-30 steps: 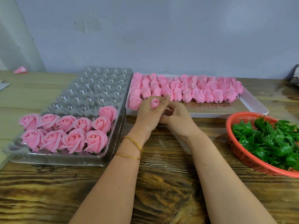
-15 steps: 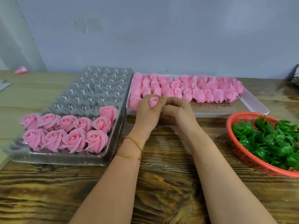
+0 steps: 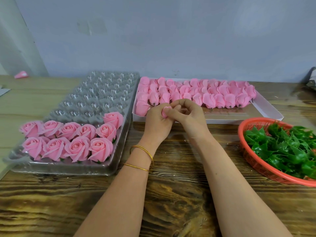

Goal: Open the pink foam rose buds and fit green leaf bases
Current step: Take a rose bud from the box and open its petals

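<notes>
At centre, the left hand gripped one pink bud; the right hand pinched its petals. Ten opened roses sat in the clear tray at left, on a wooden table, grey wall behind.

The left hand is gripping a pink bud at the white box, and the right hand is pinching its petals with its fingertips. Closed buds are lying in rows in the box. Opened roses are sitting in the clear tray on the left, and green leaf bases are filling the red basket on the right.
</notes>
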The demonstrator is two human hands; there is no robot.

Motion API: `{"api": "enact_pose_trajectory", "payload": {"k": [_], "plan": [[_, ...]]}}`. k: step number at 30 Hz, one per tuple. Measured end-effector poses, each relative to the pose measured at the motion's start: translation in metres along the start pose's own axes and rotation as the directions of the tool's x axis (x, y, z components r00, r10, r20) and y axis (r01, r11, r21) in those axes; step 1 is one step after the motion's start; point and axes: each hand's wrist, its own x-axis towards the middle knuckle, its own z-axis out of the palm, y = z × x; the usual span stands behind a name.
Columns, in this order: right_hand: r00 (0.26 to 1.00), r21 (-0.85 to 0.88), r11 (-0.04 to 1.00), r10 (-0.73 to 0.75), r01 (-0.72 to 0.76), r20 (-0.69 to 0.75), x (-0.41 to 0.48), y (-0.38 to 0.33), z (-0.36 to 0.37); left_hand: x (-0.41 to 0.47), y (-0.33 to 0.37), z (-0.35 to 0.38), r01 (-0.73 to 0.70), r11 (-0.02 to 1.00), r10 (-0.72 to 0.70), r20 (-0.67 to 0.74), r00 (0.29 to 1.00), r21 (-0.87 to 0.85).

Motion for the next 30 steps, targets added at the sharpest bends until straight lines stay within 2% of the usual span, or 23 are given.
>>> {"api": "enact_pose_trajectory", "payload": {"k": [10, 18, 21, 23, 27, 30], "plan": [[1.0, 0.002, 1.0, -0.004, 0.004, 0.005, 0.0025, 0.0025, -0.0005, 0.0, -0.002, 0.001, -0.021, 0.999, 0.021, 0.005, 1.0, 0.043], [1.0, 0.026, 1.0, 0.004, -0.004, 0.022, 0.005, 0.0062, 0.0, -0.0002, 0.002, 0.0003, 0.036, 0.999, -0.035, -0.01, 0.999, 0.038], [0.998, 0.147, 0.988, 0.048, -0.053, 0.041, 0.006, 0.0053, 0.0008, 0.0005, 0.0035, -0.0003, 0.073, 0.996, -0.078, -0.078, 0.994, -0.06], [0.997, 0.168, 0.983, 0.065, -0.07, 0.034, 0.0078, 0.0066, -0.0007, 0.0006, 0.0044, -0.0014, 0.079, 0.987, -0.095, -0.111, 0.989, -0.14], [0.998, -0.003, 1.0, 0.029, -0.029, 0.048, 0.0059, 0.0086, -0.0017, 0.002, 0.004, -0.0024, 0.134, 0.962, -0.167, -0.124, 0.978, -0.239], [0.988, -0.05, 0.999, 0.01, -0.002, 0.151, 0.0027, 0.009, 0.0006, 0.0029, 0.0035, -0.0008, 0.177, 0.922, -0.227, -0.111, 0.967, -0.344]]}}
